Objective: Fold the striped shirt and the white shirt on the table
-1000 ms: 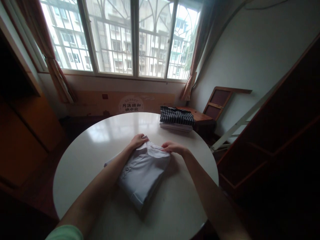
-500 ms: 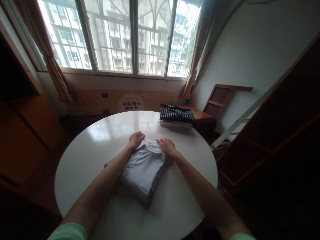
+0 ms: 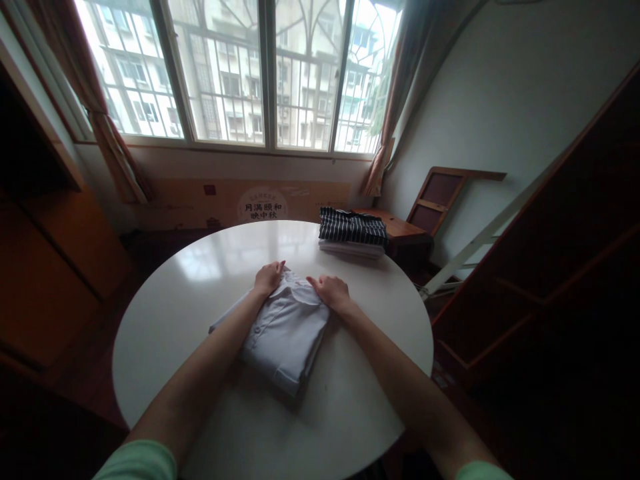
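A folded white shirt [image 3: 283,337] lies in the middle of a round white table [image 3: 200,300], collar end away from me. My left hand [image 3: 269,277] rests on the left side of the collar, fingers curled down onto the cloth. On the collar's right side lies my right hand [image 3: 329,291], fingers stretched flat and pressing on the fabric. Both forearms reach in from the bottom of the view, with pale green sleeves at the edge.
A stack of folded clothes, a dark striped garment [image 3: 353,229] on top, sits at the table's far right edge. Behind it stand a wooden side table [image 3: 400,233] and a leaning wooden frame [image 3: 440,193]. Dark wooden furniture flanks both sides; a large window [image 3: 240,73] is ahead.
Both hands moved slightly inward and away from me along the collar, and the shirt shifted a little with them. My right hand went from the shirt's right corner to flat on the collar.
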The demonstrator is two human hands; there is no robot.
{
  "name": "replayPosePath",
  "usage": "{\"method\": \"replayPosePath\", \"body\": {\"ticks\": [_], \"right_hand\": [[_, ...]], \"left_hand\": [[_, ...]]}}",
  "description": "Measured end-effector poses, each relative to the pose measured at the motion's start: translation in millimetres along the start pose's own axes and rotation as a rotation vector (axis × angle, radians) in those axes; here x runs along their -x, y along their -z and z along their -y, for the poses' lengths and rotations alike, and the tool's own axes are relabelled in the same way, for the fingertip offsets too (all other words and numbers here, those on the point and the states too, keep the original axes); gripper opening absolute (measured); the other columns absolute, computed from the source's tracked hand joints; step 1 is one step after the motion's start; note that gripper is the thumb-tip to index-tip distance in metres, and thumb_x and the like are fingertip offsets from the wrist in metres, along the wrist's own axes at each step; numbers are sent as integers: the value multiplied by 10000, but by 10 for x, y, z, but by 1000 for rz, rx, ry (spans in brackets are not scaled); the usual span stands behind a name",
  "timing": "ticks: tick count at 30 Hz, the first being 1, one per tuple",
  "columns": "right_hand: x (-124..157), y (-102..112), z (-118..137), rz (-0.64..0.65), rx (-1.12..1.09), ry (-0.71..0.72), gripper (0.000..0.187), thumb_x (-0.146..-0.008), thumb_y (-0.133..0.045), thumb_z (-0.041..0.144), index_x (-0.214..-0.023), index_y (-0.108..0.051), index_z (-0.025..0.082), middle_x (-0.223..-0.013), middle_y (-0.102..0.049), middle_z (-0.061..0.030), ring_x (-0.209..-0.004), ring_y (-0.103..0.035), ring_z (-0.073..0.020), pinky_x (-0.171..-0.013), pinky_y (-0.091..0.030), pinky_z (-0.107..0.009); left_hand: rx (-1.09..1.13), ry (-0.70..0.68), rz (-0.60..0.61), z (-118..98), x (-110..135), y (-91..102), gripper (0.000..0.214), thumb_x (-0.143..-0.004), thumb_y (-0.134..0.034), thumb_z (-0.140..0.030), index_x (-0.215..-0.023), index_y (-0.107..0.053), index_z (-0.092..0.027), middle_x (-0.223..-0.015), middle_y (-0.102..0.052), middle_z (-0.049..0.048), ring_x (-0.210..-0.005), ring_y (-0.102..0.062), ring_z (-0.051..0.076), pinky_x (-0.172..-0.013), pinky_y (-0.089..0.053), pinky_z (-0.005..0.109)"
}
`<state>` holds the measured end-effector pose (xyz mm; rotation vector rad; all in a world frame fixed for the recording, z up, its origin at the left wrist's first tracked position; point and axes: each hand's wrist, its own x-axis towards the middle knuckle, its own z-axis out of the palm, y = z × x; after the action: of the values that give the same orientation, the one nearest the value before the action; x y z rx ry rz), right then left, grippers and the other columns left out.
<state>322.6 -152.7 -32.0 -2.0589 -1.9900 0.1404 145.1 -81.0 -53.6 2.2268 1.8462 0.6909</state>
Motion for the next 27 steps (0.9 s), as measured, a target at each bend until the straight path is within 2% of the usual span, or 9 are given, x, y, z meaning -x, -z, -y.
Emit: {"method": "replayPosePath", "body": {"ticks": [2, 5, 7, 10, 13, 16, 20, 23, 27], "right_hand": [[-1, 11, 17, 5, -96, 45, 579, -784, -347, 645, -931, -626, 159, -912, -662, -115, -846, -601, -220, -702, -407, -278], [-25, 19, 18, 56, -257, 103, 604, -673, -520, 650, -992, -601, 142, -895, -656, -87, -806, -589, -193, -651, -400, -240], [-43, 23, -13, 190, -350, 124, 589, -606, -593, 635, -891, -627, 120, -756, -643, -57, -679, -569, -164, -559, -378, -223], [-52, 24, -82, 469, -540, 138, 498, -594, -614, 605, -666, -616, 112, -508, -524, 12, -463, -444, -92, -436, -301, -209], [-47, 14, -130, 580, -747, 88, 403, -606, -647, 516, -643, -609, 116, -456, -473, 41, -419, -385, -67, -411, -281, -200], [-60, -10, -139, 515, -824, 54, 326, -625, -652, 439, -639, -621, 114, -464, -491, 35, -437, -399, -72, -420, -287, -199], [-100, -69, -123, 230, -865, -89, 264, -669, -615, 372, -651, -620, 108, -527, -552, 9, -481, -446, -88, -445, -314, -200], [-127, -116, -126, 81, -919, -152, 247, -681, -611, 347, -750, -625, 111, -618, -604, -9, -531, -491, -102, -467, -349, -197], [-151, -132, -187, 124, -1015, -124, 240, -683, -632, 340, -754, -627, 111, -662, -629, -29, -555, -524, -111, -491, -383, -203]], "left_hand": [[12, -58, 21, -11, -2, -19, 524, -905, -183, -425, -917, -626, -145, -956, -662, 123, -890, -601, 226, -728, -407, 295], [47, -179, 78, -46, 4, -53, 516, -902, -196, -447, -875, -634, -175, -906, -677, 66, -834, -611, 181, -705, -417, 252], [66, -256, 113, -83, 16, -74, 520, -901, -197, -455, -836, -636, -185, -853, -679, 41, -783, -612, 159, -679, -422, 232], [70, -345, 120, -152, 41, -81, 435, -899, -263, -424, -874, -625, -186, -892, -664, 39, -822, -594, 158, -732, -417, 240], [53, -410, 63, -218, 64, -18, 329, -883, -349, -380, -992, -584, -178, -985, -632, 58, -917, -558, 177, -819, -395, 280], [31, -453, -48, -259, 84, 134, 330, -885, -346, -373, -1021, -560, -163, -967, -626, 69, -905, -548, 188, -823, -401, 312], [21, -369, -156, -203, 161, 348, 373, -880, -342, -407, -1073, -530, -149, -974, -628, 74, -929, -546, 200, -848, -402, 333], [-68, -254, -111, -21, 291, 387, 463, -859, -360, -453, -1167, -484, -131, -1123, -582, 114, -1041, -515, 239, -908, -375, 380], [-188, -174, 9, 277, 461, 316, 552, -846, -331, -506, -1247, -432, -141, -1316, -435, 140, -1230, -360, 281, -985, -305, 440]]}}
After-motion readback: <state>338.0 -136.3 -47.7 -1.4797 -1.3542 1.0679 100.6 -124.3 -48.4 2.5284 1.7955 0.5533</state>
